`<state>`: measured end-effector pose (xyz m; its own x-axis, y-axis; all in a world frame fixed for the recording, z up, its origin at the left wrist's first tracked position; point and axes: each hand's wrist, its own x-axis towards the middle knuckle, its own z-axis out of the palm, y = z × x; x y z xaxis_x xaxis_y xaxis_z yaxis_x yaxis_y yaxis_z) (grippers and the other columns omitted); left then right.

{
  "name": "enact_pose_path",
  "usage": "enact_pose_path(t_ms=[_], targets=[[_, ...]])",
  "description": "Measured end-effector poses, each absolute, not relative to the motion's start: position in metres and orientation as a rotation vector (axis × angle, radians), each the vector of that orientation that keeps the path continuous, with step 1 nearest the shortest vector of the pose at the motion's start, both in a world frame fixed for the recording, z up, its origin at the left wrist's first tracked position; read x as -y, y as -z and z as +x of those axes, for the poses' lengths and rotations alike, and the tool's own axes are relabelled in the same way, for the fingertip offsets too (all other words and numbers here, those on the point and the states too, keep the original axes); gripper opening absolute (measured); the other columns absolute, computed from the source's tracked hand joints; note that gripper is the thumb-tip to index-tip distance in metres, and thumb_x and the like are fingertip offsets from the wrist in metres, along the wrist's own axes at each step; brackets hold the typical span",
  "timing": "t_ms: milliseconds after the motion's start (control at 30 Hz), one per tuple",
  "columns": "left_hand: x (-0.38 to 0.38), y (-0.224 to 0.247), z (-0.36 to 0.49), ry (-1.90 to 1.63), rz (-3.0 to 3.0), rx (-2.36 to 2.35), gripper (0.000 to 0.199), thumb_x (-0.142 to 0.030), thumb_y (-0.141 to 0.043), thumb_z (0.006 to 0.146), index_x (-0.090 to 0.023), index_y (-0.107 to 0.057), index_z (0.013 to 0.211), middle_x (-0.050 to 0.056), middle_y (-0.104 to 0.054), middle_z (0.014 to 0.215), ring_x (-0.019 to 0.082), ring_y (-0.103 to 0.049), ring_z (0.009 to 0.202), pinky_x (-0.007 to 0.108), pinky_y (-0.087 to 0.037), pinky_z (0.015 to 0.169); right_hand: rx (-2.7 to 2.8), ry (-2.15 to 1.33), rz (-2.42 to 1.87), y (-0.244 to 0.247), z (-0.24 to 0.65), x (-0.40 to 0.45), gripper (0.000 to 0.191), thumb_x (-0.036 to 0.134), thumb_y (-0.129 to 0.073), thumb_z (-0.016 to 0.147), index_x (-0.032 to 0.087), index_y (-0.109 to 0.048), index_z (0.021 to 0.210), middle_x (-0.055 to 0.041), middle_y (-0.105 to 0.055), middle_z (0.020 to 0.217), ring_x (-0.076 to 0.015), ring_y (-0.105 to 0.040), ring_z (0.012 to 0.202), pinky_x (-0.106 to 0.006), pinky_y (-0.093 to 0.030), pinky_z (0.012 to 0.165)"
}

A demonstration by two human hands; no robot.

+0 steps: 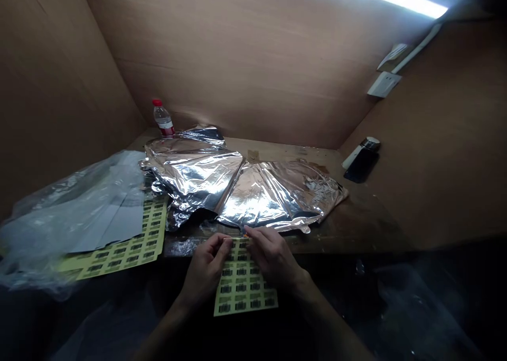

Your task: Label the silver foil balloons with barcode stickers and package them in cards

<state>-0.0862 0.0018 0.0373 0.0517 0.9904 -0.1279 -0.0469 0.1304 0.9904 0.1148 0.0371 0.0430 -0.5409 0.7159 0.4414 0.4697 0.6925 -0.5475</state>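
A yellow sheet of barcode labels (241, 287) hangs over the table's front edge, between my two hands. My left hand (209, 263) pinches its upper left edge, thumb and forefinger together. My right hand (273, 258) is closed at the sheet's upper right, fingertips against the lower edge of the foil. A tiny orange and blue bit shows by those fingertips; what they grip is mostly hidden. Just beyond both hands lies a flat, shiny silver foil piece (273, 192), with another crinkled foil piece (194, 171) to its left.
At left, clear plastic wrap and white paper (119, 213) cover more yellow label sheets (148, 237). A red-capped bottle (163, 119) stands at the back left. Near the right wall are a dark, silver-topped container (363, 160) and a wall socket (384, 84). Wooden panels enclose the table.
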Motion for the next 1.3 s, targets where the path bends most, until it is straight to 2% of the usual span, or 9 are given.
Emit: enact_pose_path(t_ms=[333,467,533,600,700,833,1033,1167,1300], targets=[[0.003,-0.035,-0.088,-1.095,1.231,-1.273,0.031,-0.046,-0.056,0.098,-0.017,-0.066,0.096,0.004,-0.070,0.087,0.018,-0.063,0.074,0.026,-0.051,0.067,2.278,-0.170,-0.685,-0.035,0.114,-0.033,0.029,0.009,-0.060,0.094,0.018,-0.065,0.120,-0.0105,-0.072,0.108,-0.0228,-0.064,0.091,-0.037,-0.051,0.078],[0.008,-0.026,-0.088,-1.045,1.372,-1.362,0.029,-0.043,-0.049,0.101,-0.019,-0.065,0.096,0.005,-0.072,0.087,0.019,-0.066,0.075,0.028,-0.052,0.066,2.130,-0.367,-0.747,-0.041,0.119,-0.030,0.014,0.013,-0.059,0.095,0.019,-0.069,0.102,-0.0067,-0.072,0.096,-0.0214,-0.064,0.087,-0.038,-0.051,0.080],[0.010,-0.018,-0.087,-0.982,1.670,-1.343,0.024,-0.035,-0.046,0.103,-0.020,-0.064,0.099,0.009,-0.074,0.112,0.024,-0.069,0.100,0.034,-0.054,0.081,1.887,-0.581,-0.917,-0.046,0.125,-0.041,0.010,0.019,-0.060,0.096,0.019,-0.070,0.094,-0.0038,-0.071,0.085,-0.0183,-0.064,0.078,-0.032,-0.051,0.073],[0.013,-0.009,-0.084,-0.870,2.081,-1.222,0.020,-0.022,-0.044,0.102,-0.019,-0.064,0.100,0.010,-0.060,0.143,0.029,-0.054,0.134,0.043,-0.047,0.104,1.758,-0.794,-1.070,-0.050,0.131,-0.060,0.013,0.025,-0.063,0.096,0.018,-0.071,0.089,-0.0027,-0.071,0.081,-0.0167,-0.064,0.073,-0.028,-0.051,0.068],[0.017,0.000,-0.079,-0.652,2.494,-1.100,0.016,-0.012,-0.047,0.098,-0.017,-0.063,0.096,0.012,-0.044,0.158,0.030,-0.034,0.150,0.049,-0.036,0.117,1.970,-0.993,-1.204,-0.049,0.128,-0.090,0.017,0.028,-0.066,0.093,0.016,-0.074,0.085,-0.0013,-0.073,0.079,-0.0157,-0.067,0.074,-0.025,-0.051,0.069],[0.019,0.002,-0.075,-0.539,2.572,-1.164,0.017,-0.007,-0.049,0.095,-0.017,-0.063,0.096,0.014,-0.046,0.156,0.027,-0.035,0.150,0.047,-0.037,0.118,2.206,-0.897,-1.431,-0.042,0.106,-0.109,0.017,0.033,-0.070,0.090,0.018,-0.077,0.084,-0.0016,-0.075,0.078,-0.0155,-0.069,0.073,-0.023,-0.047,0.065],[0.017,-0.004,-0.081,-0.641,2.304,-1.154,0.024,-0.017,-0.043,0.101,-0.018,-0.066,0.109,0.012,-0.053,0.151,0.027,-0.044,0.144,0.046,-0.042,0.114,2.202,-0.460,-1.760,-0.055,0.115,-0.085,0.030,0.042,-0.075,0.087,0.014,-0.074,0.081,-0.0148,-0.074,0.083,-0.0271,-0.068,0.083,-0.034,-0.045,0.074],[-0.003,-0.028,-0.078,-0.759,1.886,-1.107,0.033,-0.029,-0.044,0.104,-0.022,-0.061,0.131,0.010,-0.070,0.128,0.022,-0.065,0.119,0.035,-0.052,0.100,2.169,-1.015,-1.338,-0.064,0.158,-0.040,0.025,0.044,-0.072,0.090,0.019,-0.072,0.094,-0.0021,-0.071,0.084,-0.0167,-0.062,0.075,-0.025,-0.043,0.067],[-0.053,-0.058,-0.038,-0.754,1.944,-1.056,0.024,-0.035,-0.051,0.102,-0.023,-0.067,0.115,0.007,-0.073,0.112,0.021,-0.069,0.099,0.031,-0.055,0.085,1.867,-1.353,-1.310,-0.062,0.207,-0.001,0.028,0.035,-0.059,0.098,0.015,-0.067,0.080,0.0031,-0.058,0.068,-0.0107,-0.049,0.062,-0.022,-0.035,0.056]])
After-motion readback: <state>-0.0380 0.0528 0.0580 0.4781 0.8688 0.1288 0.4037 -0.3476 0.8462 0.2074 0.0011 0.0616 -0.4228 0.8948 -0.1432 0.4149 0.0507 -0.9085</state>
